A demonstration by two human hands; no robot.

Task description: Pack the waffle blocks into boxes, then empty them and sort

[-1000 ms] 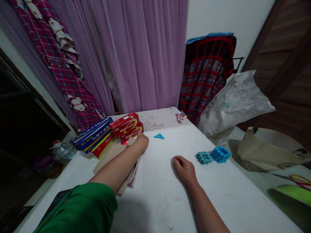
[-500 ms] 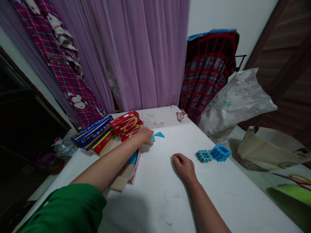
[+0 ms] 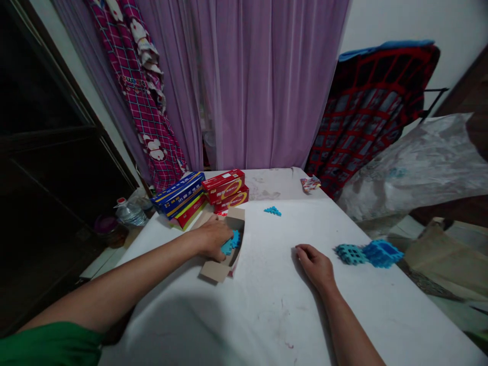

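Observation:
My left hand (image 3: 215, 238) reaches into an open cardboard box (image 3: 214, 272). Its fingers are closed on a blue toothed plastic building piece (image 3: 230, 245); the fingers partly cover it, and whether more pieces lie beneath is hard to see. My right hand (image 3: 315, 265) rests on the white table with its fingers curled in, nothing showing in them. Nearest to it on the right is a teal lattice-like block (image 3: 351, 254), touching a blue hollow block (image 3: 382, 253). A small flat blue piece (image 3: 273, 211) lies alone beyond the box.
Red boxes (image 3: 224, 189) and a blue box (image 3: 179, 195) are stacked behind the open box. A crumpled wrapper (image 3: 310, 184) lies near the far right corner of the table (image 3: 263, 315). A clear plastic bag (image 3: 415, 165) stands off the right edge.
My left hand has moved from beside the red boxes back toward me into the open box, with a blue piece. My right hand stays on the table. The view has turned left.

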